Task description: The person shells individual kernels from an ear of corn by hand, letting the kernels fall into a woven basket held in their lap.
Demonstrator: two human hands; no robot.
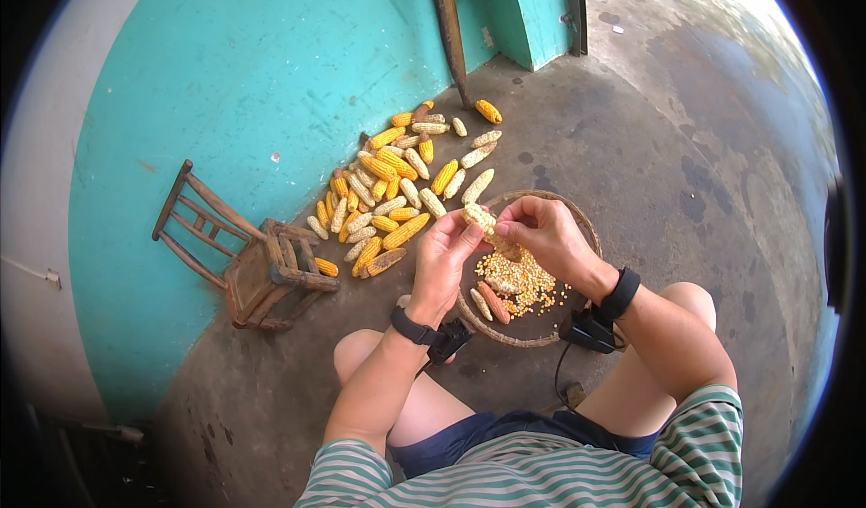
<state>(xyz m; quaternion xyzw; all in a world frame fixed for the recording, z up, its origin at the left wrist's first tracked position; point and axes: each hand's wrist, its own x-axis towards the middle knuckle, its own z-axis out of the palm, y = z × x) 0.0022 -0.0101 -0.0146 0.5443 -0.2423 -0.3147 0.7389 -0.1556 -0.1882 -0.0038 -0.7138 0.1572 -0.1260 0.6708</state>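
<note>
Between my two hands, above a round woven basket tray (587,218), is a pale corn cob (477,216). Its upper end still bears cream kernels, while the lower part looks stripped. My left hand (441,259) grips the cob from the left, thumb along its side. On the right, my right hand (556,243) has curled fingers, with thumb and fingertips pinching at the cob's side. Loose yellow kernels (524,279) lie heaped in the tray below. Beside them rest a reddish bare cob (494,302) and a small pale cob (481,304). My hands hide part of the tray.
A pile of yellow and white corn cobs (385,190) lies on the concrete floor (649,169) against the turquoise wall (270,68). A small wooden chair (254,271) stands left, and a wooden pole (448,31) leans at the wall. Black devices (587,331) hang from my wrist straps.
</note>
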